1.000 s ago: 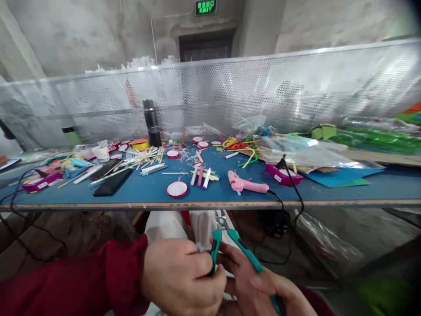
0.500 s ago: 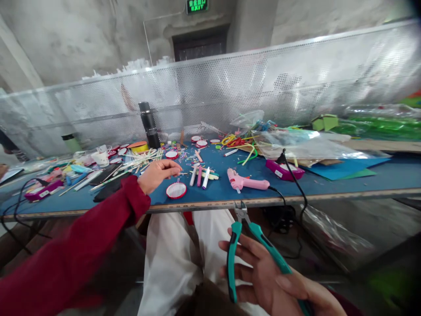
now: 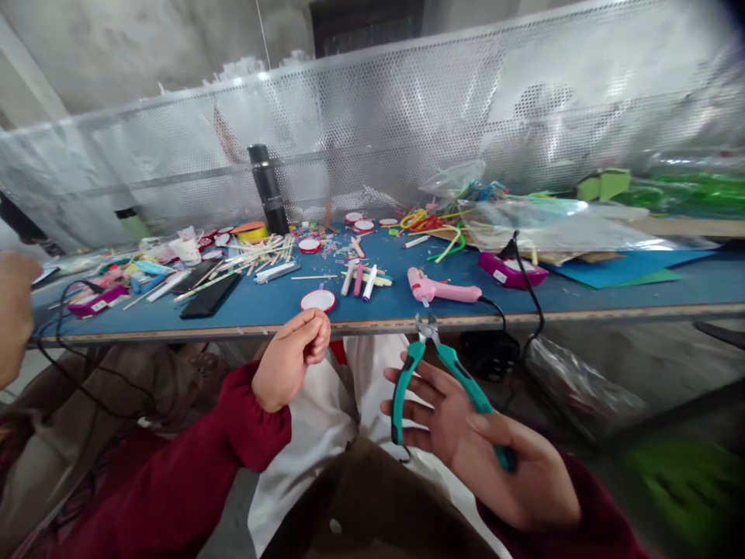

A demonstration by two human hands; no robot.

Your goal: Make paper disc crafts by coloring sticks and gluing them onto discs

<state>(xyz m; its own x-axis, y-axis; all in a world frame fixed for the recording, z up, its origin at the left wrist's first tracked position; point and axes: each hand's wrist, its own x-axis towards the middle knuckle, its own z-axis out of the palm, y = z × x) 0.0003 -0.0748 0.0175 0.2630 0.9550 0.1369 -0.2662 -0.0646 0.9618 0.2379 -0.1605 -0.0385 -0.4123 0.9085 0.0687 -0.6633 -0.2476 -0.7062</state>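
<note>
My left hand [image 3: 294,353] is curled closed above my lap, just in front of the table edge; whatever its fingers may hold is hidden. A round red-rimmed lid [image 3: 318,300] lies right behind it on the table. In my right hand [image 3: 480,442] rests a pair of diagonal cutters [image 3: 410,380] with teal and black handles. The handles are spread, the thumb lies over one of them, and the jaws point up at the table edge. Beyond the jaws lies a pink glue gun [image 3: 445,290]. Several markers [image 3: 369,282] and a thin stick [image 3: 314,277] lie on the tabletop.
A black bottle [image 3: 268,190] stands by the mesh screen [image 3: 372,116]. Loose sticks [image 3: 268,252], a black phone [image 3: 210,296] and purple boxes [image 3: 512,270] with cables crowd the blue table [image 3: 273,307]. Another person's hand [image 3: 15,318] shows at the far left.
My left hand has come back from above the table to over my lap, its fingers now curled in. The view has tilted down. Another person's hand has appeared at the left edge.
</note>
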